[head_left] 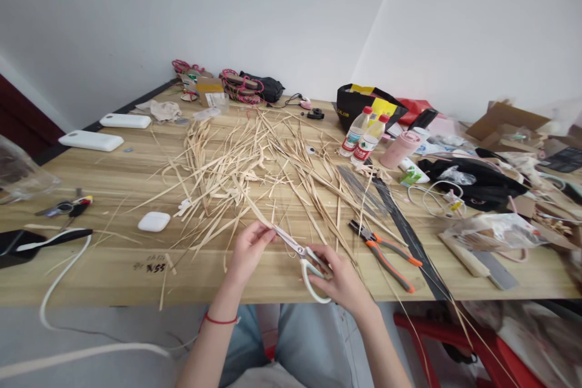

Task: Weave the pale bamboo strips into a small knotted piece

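My left hand [248,248] pinches the near end of a long pale straw strip [251,205] that runs up and left into the heap. My right hand [343,279] grips white-handled scissors [304,256], fingers through the loops. The blades point left toward my left fingertips and meet the strip there. A wide heap of dried straw strips [245,157] covers the middle of the wooden table [113,279]. A red string circles my left wrist.
Orange-handled pliers [384,248] lie right of my right hand beside a long dark strip [409,236]. White earbud case [154,221] at left, two bottles [364,133] and a pink cup [400,148] behind, black bags and clutter right, white cable [54,279] over the front edge.
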